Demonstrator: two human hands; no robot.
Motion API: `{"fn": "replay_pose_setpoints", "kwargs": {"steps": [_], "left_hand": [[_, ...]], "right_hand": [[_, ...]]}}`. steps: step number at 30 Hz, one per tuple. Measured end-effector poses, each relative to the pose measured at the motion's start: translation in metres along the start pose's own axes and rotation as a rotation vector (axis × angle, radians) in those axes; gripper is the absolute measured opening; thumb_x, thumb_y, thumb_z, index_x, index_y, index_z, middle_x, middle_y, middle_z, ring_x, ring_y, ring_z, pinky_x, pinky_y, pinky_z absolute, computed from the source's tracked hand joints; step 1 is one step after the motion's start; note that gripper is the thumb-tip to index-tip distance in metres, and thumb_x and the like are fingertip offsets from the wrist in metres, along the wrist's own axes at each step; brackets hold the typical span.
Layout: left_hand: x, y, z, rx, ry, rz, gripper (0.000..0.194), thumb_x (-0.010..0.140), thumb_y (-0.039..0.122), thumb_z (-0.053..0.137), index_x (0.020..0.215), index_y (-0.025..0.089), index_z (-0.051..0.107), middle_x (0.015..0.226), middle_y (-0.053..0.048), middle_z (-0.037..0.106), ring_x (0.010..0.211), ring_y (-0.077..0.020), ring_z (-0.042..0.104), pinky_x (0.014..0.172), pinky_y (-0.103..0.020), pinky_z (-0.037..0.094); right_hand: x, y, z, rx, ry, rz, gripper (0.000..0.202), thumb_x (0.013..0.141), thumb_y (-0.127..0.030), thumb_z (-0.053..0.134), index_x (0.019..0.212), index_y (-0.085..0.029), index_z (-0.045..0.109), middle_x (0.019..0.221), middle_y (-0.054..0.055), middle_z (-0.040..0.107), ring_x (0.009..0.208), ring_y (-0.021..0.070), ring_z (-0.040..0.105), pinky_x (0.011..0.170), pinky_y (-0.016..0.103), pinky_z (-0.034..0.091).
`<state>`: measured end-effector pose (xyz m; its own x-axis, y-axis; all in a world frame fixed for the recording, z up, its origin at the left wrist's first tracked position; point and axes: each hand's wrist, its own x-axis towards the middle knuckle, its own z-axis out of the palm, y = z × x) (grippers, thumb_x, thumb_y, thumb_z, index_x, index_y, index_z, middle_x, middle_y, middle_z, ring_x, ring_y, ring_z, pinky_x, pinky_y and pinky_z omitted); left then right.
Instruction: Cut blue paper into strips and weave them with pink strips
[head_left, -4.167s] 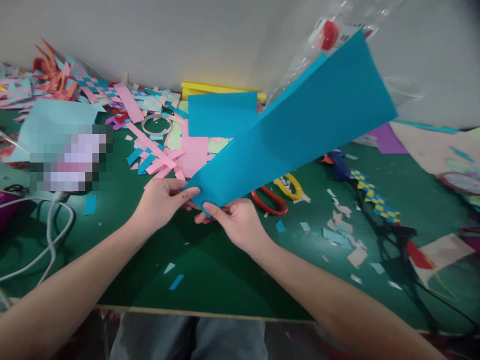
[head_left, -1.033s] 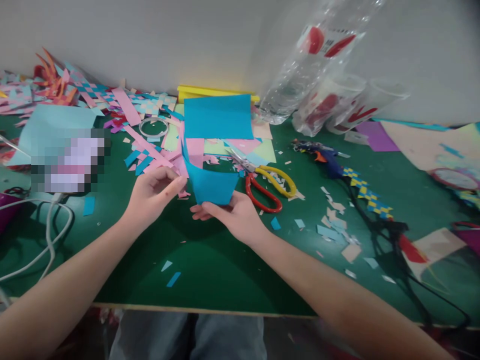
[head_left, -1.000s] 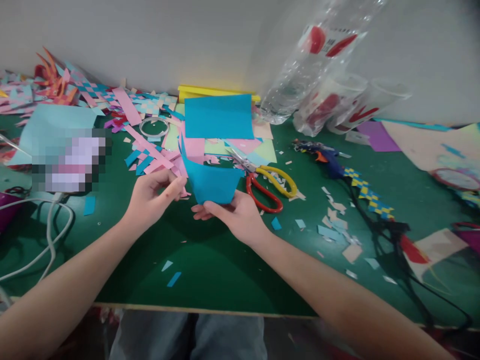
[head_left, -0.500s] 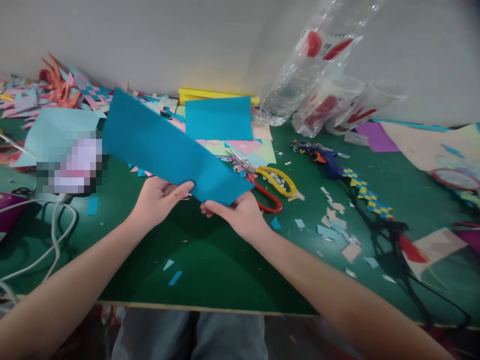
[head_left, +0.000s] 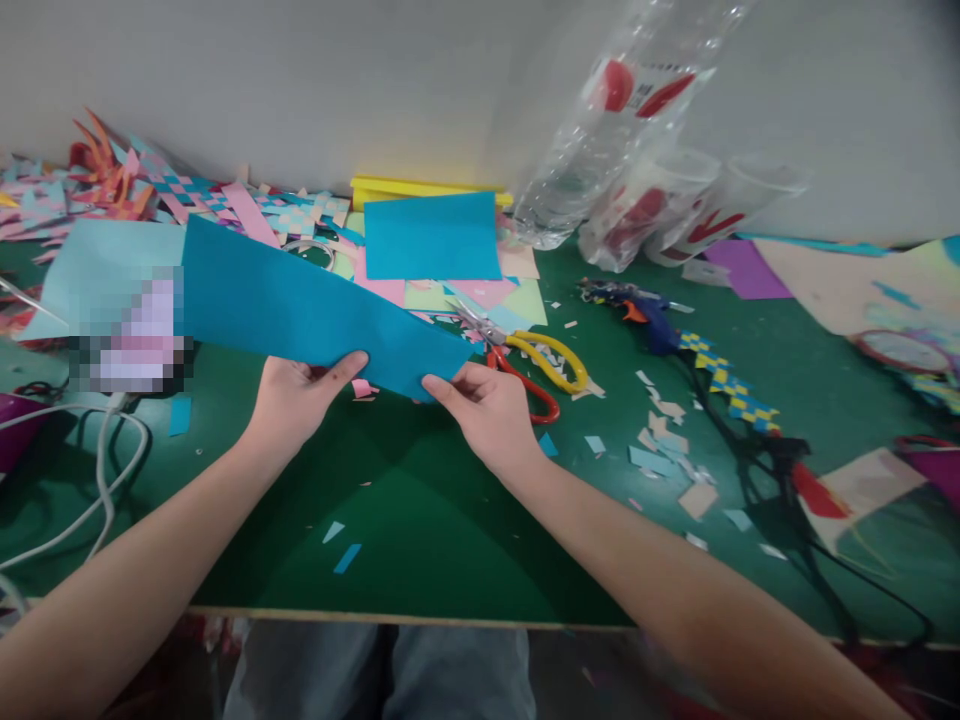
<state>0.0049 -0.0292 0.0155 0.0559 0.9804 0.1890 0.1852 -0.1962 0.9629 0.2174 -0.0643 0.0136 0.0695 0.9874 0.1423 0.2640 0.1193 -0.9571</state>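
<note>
A long sheet of blue paper (head_left: 300, 305) is held up over the green table, slanting down to the right. My left hand (head_left: 304, 395) pinches its lower edge near the middle, thumb on the near face. At the right end, my right hand (head_left: 487, 405) grips the lower corner between thumb and fingers. Just beyond the right hand lie scissors (head_left: 525, 350) with one yellow and one red handle, blades pointing to the back left. Behind the held sheet, another blue sheet (head_left: 431, 238) rests on a stack of coloured paper.
Woven paper strips and scraps (head_left: 247, 210) heap at the back left. Plastic cups (head_left: 694, 210) in clear wrapping lean at the wall. A blue glue gun (head_left: 649, 320) with its cord lies right, near paper scraps (head_left: 664, 440). A white cable (head_left: 109, 470) loops left.
The blue paper has swung to a flatter slant, its left end lower. My right hand has shifted its hold towards the right corner. My left hand still pinches the lower edge.
</note>
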Motion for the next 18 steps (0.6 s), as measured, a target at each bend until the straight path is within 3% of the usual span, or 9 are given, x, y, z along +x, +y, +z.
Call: {"fn": "replay_pose_setpoints", "kwargs": {"steps": [10, 18], "left_hand": [[-0.0005, -0.0007, 0.0011, -0.008, -0.028, -0.042, 0.024, 0.077, 0.043, 0.079, 0.079, 0.02, 0.073, 0.079, -0.006, 0.076, 0.074, -0.0291, 0.074, 0.066, -0.042, 0.064], [-0.0005, 0.0024, 0.0, 0.001, -0.034, -0.086, 0.025, 0.075, 0.045, 0.08, 0.069, 0.022, 0.072, 0.073, -0.005, 0.075, 0.073, -0.0286, 0.074, 0.06, -0.039, 0.063]], "right_hand": [[-0.0025, -0.0007, 0.0017, -0.046, 0.017, -0.022, 0.053, 0.077, -0.063, 0.067, 0.049, -0.023, 0.048, 0.045, -0.004, 0.039, 0.047, 0.0107, 0.034, 0.045, 0.028, 0.03], [-0.0037, 0.0006, 0.0005, -0.026, -0.03, 0.012, 0.043, 0.079, -0.059, 0.067, 0.059, -0.021, 0.064, 0.056, 0.003, 0.064, 0.051, 0.0131, 0.047, 0.049, 0.029, 0.036]]}}
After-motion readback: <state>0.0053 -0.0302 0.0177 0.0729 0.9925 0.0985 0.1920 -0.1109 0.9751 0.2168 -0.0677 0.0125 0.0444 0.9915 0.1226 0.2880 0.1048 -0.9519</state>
